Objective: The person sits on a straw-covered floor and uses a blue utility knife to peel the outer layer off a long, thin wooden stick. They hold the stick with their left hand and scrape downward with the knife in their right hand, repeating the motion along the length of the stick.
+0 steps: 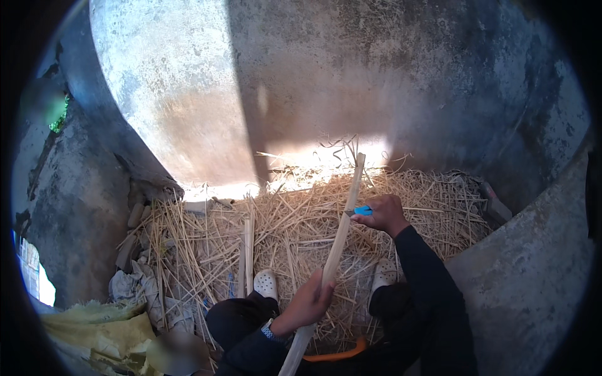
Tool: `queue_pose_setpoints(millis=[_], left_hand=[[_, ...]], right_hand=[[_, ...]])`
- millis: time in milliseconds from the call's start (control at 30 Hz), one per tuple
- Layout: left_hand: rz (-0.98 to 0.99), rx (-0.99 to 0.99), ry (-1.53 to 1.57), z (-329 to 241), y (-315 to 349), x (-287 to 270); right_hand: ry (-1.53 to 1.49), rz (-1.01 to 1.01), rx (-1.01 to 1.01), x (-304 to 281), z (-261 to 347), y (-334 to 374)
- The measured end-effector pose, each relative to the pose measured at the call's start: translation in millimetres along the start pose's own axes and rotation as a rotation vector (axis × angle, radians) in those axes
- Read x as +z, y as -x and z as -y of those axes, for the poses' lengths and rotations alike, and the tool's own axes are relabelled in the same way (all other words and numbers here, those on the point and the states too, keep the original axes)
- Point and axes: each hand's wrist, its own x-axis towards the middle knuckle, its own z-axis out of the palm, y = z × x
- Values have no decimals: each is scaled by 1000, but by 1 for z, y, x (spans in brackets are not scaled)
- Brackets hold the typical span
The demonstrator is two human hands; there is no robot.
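holding a long wooden strip (339,245) aslant from the lower edge to just above and right of the frame's middle, with the left hand (308,299) wrapped around it at lower centre; gripping a small blue tool (363,211) in the closed right hand (384,214), right of centre, with its dark tip (351,214) against or just beside the strip, hard to tell which. liable to skid or dig in at too steep a tool angle, perhaps toward the left hand if pulled downward; liable also to twist under pressure with a loose left grip.
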Motion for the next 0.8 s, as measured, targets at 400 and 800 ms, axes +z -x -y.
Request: queue_pose_setpoints(millis=[400,800], left_hand=[[258,-247,338,6,26,17],[81,-237,527,0,12,-12]], right_hand=[[131,203,623,-17,-77,24],[-148,370,130,-46,74,2]])
